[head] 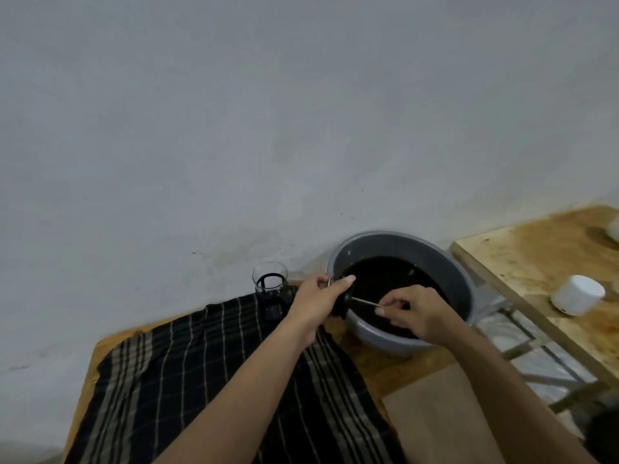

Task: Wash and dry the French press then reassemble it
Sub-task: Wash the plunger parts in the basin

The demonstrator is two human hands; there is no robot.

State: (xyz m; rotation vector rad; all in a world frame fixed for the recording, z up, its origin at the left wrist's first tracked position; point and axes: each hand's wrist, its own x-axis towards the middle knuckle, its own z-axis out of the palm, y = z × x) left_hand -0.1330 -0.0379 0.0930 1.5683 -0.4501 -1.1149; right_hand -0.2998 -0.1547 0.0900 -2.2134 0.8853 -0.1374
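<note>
My left hand [321,301] grips the black lid and filter end of the French press plunger [345,301] over the near-left rim of a grey basin [462,279]. A thin metal rod [365,302] sticks out to the right, and my right hand [415,313] pinches its end. Dark water fills the basin. The glass carafe [269,283] in its black frame stands upright at the back, left of the basin, on the far edge of a black striped cloth [214,380].
The cloth covers most of a wooden table [368,363]. A brown cardboard sheet [442,413] lies at the near right. A second wooden table [536,262] on the right carries a white cylinder [577,294]. A grey wall rises behind.
</note>
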